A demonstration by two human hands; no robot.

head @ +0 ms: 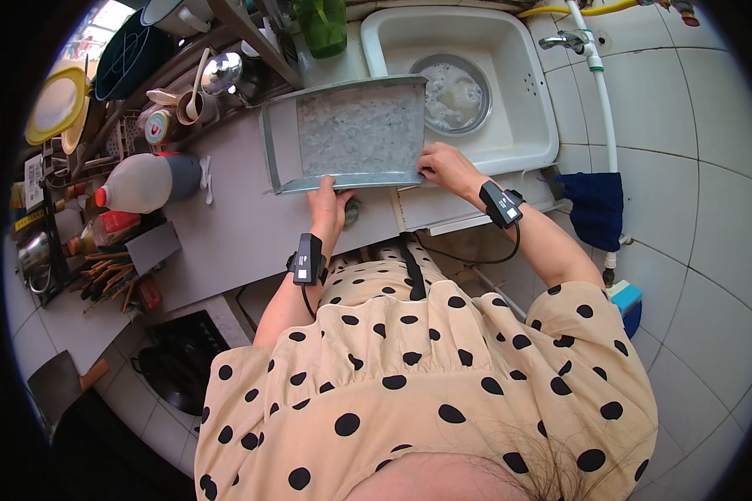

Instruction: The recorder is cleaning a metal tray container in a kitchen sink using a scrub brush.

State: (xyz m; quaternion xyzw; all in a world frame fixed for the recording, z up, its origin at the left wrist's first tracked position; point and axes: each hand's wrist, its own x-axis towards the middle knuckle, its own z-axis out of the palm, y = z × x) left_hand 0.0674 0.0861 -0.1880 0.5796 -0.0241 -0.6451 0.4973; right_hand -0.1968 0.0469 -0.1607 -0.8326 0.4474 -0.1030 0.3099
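Note:
A rectangular galvanized metal tray [360, 131] with raised edges lies over the grey counter, its right end reaching the white sink. My left hand [328, 203] grips its near edge, the thumb on top of the rim. Beneath that hand, a greenish scouring pad [351, 213] partly shows. The fingers of my right hand [442, 166] are closed on the tray's near right corner. Just beyond, a round metal basin [486, 103] of sudsy water sits in the white sink [520, 134].
A plastic jug [141, 183] with a red cap lies on the counter [244, 250] at left, beside white plastic spoons [207, 181]. Racks with pots and jars crowd the upper left. A faucet [564, 41] and blue cloth [595, 203] are at right; a green pitcher [323, 28] stands behind the tray.

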